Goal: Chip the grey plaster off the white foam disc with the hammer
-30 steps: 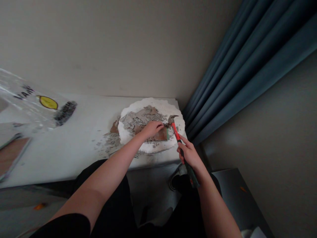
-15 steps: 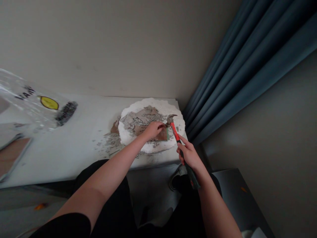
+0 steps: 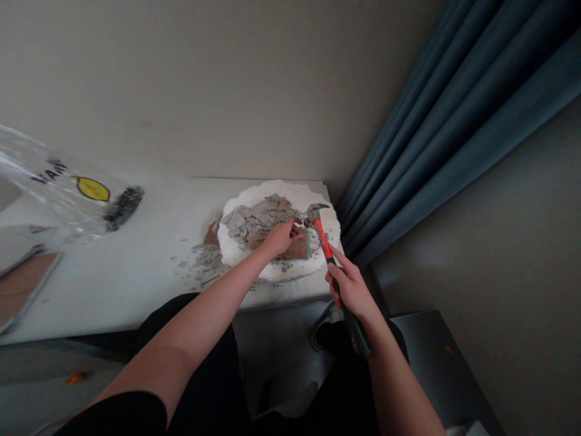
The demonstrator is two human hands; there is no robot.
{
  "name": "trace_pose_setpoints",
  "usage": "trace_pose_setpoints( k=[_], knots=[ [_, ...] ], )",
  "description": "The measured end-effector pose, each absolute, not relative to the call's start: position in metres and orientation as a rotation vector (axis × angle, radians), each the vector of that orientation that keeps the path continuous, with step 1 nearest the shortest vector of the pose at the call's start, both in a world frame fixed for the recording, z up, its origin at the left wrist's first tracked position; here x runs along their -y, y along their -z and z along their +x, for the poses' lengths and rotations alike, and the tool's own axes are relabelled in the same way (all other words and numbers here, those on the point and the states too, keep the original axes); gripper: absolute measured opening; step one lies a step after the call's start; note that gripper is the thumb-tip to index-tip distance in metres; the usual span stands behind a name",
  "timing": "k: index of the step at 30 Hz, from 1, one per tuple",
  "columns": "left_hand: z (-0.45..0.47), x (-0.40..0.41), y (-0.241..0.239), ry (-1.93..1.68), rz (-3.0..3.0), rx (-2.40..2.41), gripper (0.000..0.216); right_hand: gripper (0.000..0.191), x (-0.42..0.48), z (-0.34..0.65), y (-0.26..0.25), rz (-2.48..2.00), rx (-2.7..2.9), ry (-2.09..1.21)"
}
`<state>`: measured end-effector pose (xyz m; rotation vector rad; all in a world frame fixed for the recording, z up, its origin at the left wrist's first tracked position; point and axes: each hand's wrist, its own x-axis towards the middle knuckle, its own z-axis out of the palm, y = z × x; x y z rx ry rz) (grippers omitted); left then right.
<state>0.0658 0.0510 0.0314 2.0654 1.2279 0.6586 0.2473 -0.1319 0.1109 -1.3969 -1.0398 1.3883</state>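
My right hand [image 3: 349, 284] grips a claw hammer [image 3: 323, 237] with a red and black handle. The metal head of the hammer is just right of my left hand [image 3: 282, 236], with a small gap between them. My left fingers are curled in a pinch above a flat brown piece [image 3: 298, 249] with a green edge. Whatever is between those fingertips is too small to make out. Under both lies a round white mat [image 3: 324, 209], rough at its rim, covered with grey-brown broken rubble [image 3: 258, 219].
The mat lies on a white table [image 3: 158, 266], with crumbs [image 3: 206, 257] spilled to its left. A clear plastic bag [image 3: 68, 194] with a yellow print and a brown panel [image 3: 25, 287] are farther left. A blue curtain [image 3: 408, 139] hangs at the right, beside the table's end.
The hammer head has risen slightly away from my left hand. My left fingers have shifted a little, and the brown piece beneath looks about the same.
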Motion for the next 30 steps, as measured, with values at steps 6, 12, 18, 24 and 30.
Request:
trace_pose_setpoints(
  k=[6, 12, 18, 24, 30],
  knots=[
    [0.066, -0.052, -0.026, -0.665, 2.058, -1.249, 0.049, 0.074, 0.135, 0.241, -0.112, -1.401, 1.067, -1.439],
    [0.065, -0.053, -0.022, -0.683, 2.09, -1.236, 0.048, 0.072, 0.136, 0.237, -0.111, -1.434, 1.055, -1.433],
    [0.066, -0.054, -0.019, -0.676, 2.098, -1.237, 0.051, 0.07, 0.136, 0.236, -0.107, -1.406, 1.08, -1.461],
    [0.067, -0.055, -0.018, -0.73, 2.036, -1.243, 0.06, 0.068, 0.134, 0.236, -0.106, -1.459, 1.095, -1.444],
    [0.065, -0.057, -0.02, -0.715, 2.006, -1.256, 0.063, 0.069, 0.135, 0.236, -0.103, -1.461, 1.118, -1.45]
  ],
)
